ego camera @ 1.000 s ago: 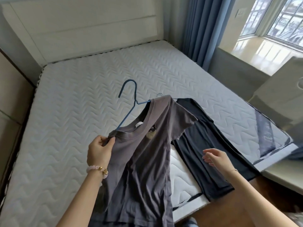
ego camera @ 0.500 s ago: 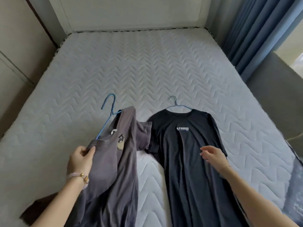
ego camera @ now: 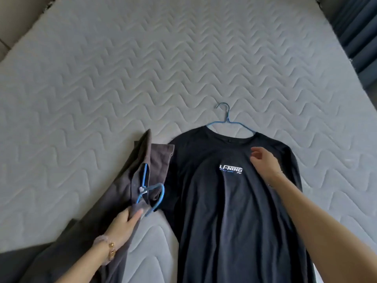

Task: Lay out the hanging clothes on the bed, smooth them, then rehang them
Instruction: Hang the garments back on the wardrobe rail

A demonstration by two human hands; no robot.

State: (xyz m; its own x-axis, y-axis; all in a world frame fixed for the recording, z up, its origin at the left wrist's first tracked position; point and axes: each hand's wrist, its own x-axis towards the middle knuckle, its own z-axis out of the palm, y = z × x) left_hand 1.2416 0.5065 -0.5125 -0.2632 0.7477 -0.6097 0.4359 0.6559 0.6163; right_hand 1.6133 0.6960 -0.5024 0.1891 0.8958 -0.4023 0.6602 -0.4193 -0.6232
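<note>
A black T-shirt (ego camera: 234,201) with a white chest logo lies flat and face up on the quilted mattress (ego camera: 142,68), still on its blue wire hanger (ego camera: 226,119). My right hand (ego camera: 263,162) hovers over its upper right chest, fingers apart, holding nothing. To the left a grey T-shirt (ego camera: 122,190) lies bunched and folded over on the mattress, its sleeve overlapping the black shirt's left sleeve. Its blue hanger (ego camera: 151,193) sticks out of the fabric with the hook curling down. My left hand (ego camera: 124,223) grips the grey shirt's fabric just below that hanger.
Blue curtains (ego camera: 357,33) hang at the upper right beyond the bed's edge. A beige wall or cabinet (ego camera: 12,21) borders the bed at the upper left. Bare mattress stretches beyond both shirts.
The view has tipped down and closer to the bed. My left hand lowered the grey shirt from mid-air onto the mattress, where it collapsed. My right hand moved up toward the black shirt's collar.
</note>
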